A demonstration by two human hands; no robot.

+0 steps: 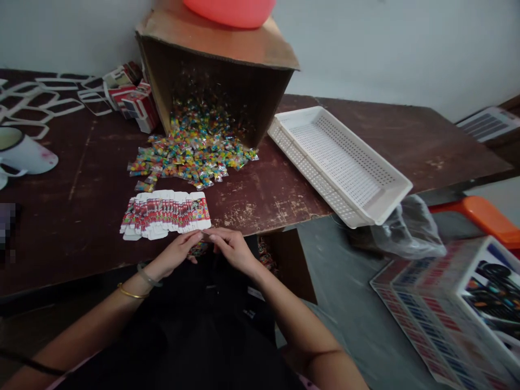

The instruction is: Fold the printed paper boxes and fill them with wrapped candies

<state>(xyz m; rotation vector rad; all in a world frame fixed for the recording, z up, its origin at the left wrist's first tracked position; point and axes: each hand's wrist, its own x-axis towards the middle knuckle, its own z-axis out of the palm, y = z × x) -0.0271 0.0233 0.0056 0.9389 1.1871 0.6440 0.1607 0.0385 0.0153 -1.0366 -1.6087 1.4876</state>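
Note:
My left hand (pixel 175 254) and my right hand (pixel 233 249) meet at the table's front edge, fingers closed on a small printed carton (pixel 197 249). Its colourful face shows below the fingertips; the rest is hidden by my hands. Just beyond them lies a fanned row of flat red-and-white cartons (pixel 166 214), overlapping one another. Behind that row, a heap of small clear-wrapped colourful candies (pixel 195 154) spills onto the table from a cardboard box (pixel 221 49) lying on its side.
A white perforated plastic basket (pixel 337 162) sits right of the box, overhanging the table's edge. At the left stand an enamel mug (pixel 28 151) and red boxes (pixel 138 103). A plastic bag (pixel 410 227), an orange stool (pixel 483 216) and a crate (pixel 442 303) are at the right.

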